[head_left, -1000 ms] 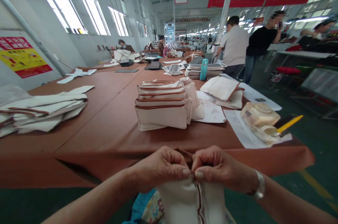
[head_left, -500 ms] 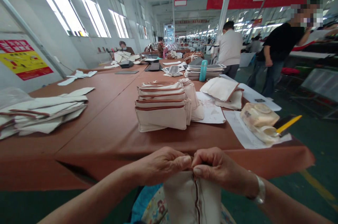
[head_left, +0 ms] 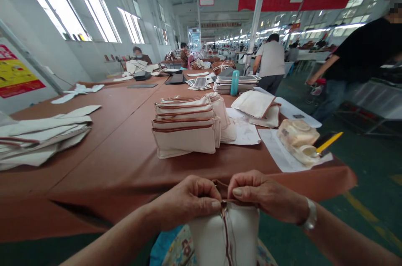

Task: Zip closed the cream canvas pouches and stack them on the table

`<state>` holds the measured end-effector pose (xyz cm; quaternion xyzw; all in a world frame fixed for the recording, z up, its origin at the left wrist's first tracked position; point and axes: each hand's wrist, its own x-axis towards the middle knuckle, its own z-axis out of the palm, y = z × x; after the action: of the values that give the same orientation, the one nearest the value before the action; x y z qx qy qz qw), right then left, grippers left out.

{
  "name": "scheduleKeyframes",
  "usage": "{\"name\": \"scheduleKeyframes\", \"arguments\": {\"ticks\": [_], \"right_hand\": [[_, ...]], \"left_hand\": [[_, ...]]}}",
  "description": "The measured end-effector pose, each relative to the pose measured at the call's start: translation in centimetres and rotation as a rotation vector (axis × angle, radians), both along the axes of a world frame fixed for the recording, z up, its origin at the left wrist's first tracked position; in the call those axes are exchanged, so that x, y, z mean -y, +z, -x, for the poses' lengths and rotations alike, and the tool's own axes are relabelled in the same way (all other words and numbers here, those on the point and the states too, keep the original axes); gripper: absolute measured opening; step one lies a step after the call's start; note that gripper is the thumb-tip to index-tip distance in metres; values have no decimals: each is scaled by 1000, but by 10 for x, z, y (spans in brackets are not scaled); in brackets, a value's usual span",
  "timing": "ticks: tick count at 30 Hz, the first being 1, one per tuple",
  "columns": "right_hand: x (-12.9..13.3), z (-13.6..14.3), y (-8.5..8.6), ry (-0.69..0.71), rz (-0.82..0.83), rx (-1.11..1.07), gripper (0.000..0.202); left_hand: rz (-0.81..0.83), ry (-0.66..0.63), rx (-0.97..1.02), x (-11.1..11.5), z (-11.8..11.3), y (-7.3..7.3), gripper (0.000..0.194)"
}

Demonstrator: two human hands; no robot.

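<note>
A cream pouch (head_left: 209,241) with a brown-edged central seam is held by its top edge between both hands (head_left: 197,199) (head_left: 260,195), before the worktop (head_left: 116,149), its contents hidden.

Here's the cream fabric piece (head_left: 209,236), smooth and pale, hanging upright between the left hand (head_left: 196,199) and the right hand (head_left: 264,195), just off the near edge of the brown-covered surface (head_left: 116,144). Down its front runs a brown-edged line (head_left: 226,234), slightly wavy, near the middle. Up top, brown trim (head_left: 241,202) borders the edge, and a thin brown loop (head_left: 222,183) rises between the hands. The lower end drops out of view.
</note>
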<state>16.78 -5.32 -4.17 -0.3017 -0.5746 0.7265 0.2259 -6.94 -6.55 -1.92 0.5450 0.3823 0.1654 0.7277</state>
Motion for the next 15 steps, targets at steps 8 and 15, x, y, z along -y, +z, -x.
{"name": "scheduleKeyframes", "arguments": {"ticks": [8, 15], "right_hand": [[4, 5, 0, -11, -81, 0, 29], [14, 12, 6, -151, -304, 185, 19]], "left_hand": [[69, 69, -13, 3, -5, -4, 43], [-28, 115, -28, 8, -11, -8, 47]]}}
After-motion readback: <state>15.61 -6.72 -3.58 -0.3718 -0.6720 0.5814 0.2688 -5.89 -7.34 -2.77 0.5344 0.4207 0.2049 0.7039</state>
